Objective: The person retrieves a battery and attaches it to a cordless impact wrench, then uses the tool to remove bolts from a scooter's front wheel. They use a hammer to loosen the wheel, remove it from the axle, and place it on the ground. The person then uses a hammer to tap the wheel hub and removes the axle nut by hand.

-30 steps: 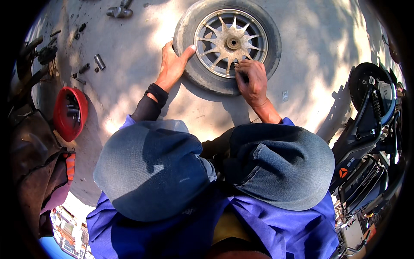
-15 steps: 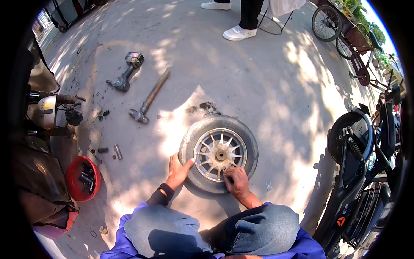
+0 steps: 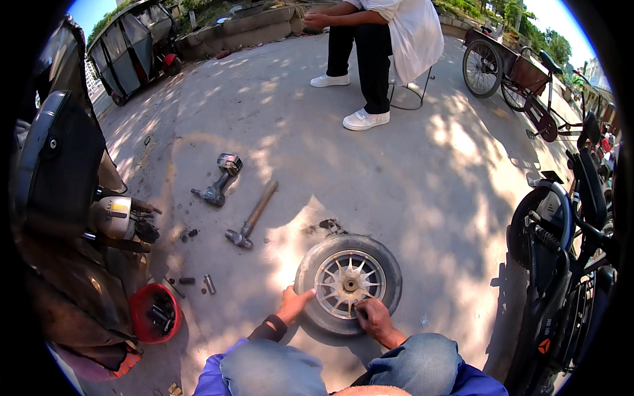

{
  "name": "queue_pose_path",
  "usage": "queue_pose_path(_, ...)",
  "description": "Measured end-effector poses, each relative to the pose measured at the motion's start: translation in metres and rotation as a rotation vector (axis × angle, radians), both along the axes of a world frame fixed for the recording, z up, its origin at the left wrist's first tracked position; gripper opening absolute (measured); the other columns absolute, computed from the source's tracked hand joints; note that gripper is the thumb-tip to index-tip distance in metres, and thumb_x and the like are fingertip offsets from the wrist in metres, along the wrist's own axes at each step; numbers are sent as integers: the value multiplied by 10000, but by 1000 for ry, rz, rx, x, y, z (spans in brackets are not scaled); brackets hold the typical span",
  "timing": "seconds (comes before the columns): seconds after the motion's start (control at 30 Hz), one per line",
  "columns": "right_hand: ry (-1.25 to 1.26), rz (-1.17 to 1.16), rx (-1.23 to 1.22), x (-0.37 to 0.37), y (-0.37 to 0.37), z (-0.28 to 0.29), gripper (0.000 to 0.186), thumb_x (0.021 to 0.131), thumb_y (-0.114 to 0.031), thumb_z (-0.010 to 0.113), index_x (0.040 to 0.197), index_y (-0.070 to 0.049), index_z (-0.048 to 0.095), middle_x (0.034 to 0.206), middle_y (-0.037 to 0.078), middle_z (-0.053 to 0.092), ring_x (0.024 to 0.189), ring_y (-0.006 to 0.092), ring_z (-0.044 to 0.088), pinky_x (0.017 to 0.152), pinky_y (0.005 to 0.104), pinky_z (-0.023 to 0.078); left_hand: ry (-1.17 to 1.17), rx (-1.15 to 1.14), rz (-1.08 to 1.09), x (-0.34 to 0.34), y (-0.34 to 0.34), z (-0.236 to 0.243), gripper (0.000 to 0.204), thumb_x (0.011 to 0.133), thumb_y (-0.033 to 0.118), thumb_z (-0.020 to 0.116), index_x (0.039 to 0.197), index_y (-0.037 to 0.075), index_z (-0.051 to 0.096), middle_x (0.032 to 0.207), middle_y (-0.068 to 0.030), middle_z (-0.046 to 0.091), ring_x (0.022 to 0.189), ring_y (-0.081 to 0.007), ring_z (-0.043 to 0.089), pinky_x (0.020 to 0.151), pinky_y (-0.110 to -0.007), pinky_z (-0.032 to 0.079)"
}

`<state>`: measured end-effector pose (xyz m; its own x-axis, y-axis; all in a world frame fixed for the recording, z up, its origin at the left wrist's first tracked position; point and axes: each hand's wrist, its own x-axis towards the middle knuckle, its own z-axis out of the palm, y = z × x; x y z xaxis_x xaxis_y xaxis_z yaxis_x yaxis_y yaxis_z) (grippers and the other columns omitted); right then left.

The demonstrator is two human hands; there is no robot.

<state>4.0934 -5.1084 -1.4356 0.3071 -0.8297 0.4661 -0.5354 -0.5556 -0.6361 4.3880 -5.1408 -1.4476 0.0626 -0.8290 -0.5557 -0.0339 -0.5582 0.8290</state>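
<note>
A wheel [image 3: 341, 239] with a worn grey tyre and a metal spoked rim lies flat on the ground in front of my knees. My left hand [image 3: 294, 305] grips the tyre's left side, its thumb on top near the rim. At the lower right of the spokes, my right hand [image 3: 376, 318] is closed with the fingers curled and pinched together. Whatever those fingers hold is hidden. In the middle of the rim is a round hub [image 3: 351, 284] with a hole.
Left of the wheel lie a hammer [image 3: 253, 216], a cordless impact wrench [image 3: 218, 188], a socket [image 3: 209, 284] and a red bowl [image 3: 140, 315] of metal parts. Scooters flank me, the right one [image 3: 561, 264] black. Ahead, a person [image 3: 370, 59] sits; a cargo tricycle [image 3: 522, 72] stands beyond.
The view has tilted upward, so everything sits lower and more of the seated person shows. Both hands keep nearly the same places on the wheel.
</note>
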Motion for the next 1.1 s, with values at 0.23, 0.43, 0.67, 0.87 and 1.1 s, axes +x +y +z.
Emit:
queue_pose_path(0.23,-107,-35,67,-12,0,7,225,819,12,795,994,-65,675,981,120,738,907,350,715,811,434,576,397,86,73,-12,-4,53,558,926,156,805,1402,-37,586,1276,-184,714,1143,-276,714,1002,-425,588)
queue_pose_path(0.43,-97,-35,90,-8,5,2,230,818,7,806,993,-58,672,978,124,734,908,350,718,819,432,580,486,53,141,-9,2,21,543,949,115,757,1428,-36,549,1286,-183,702,1124,-295,722,1013,-454,596)
queue_pose_path(0.67,-60,6,71,-12,-1,9,225,816,27,807,980,-44,669,979,141,734,910,352,718,820,423,577,519,-3,225,-17,12,12,501,941,93,744,1394,-36,573,1262,-176,715,1111,-297,727,1005,-458,604)
queue_pose_path(0.87,-58,40,119,-11,1,-2,310,751,60,805,1008,-41,664,992,134,716,945,357,702,844,430,569,567,56,282,-16,24,2,570,903,87,771,1418,-38,562,1321,-157,687,1197,-267,678,1068,-411,545)
queue_pose_path(1.1,-40,23,121,-15,-1,4,238,804,38,807,979,-44,668,989,112,738,932,328,725,843,400,572,571,61,309,-22,18,9,618,881,95,803,1424,-58,550,1319,-187,670,1199,-287,676,1069,-433,558)
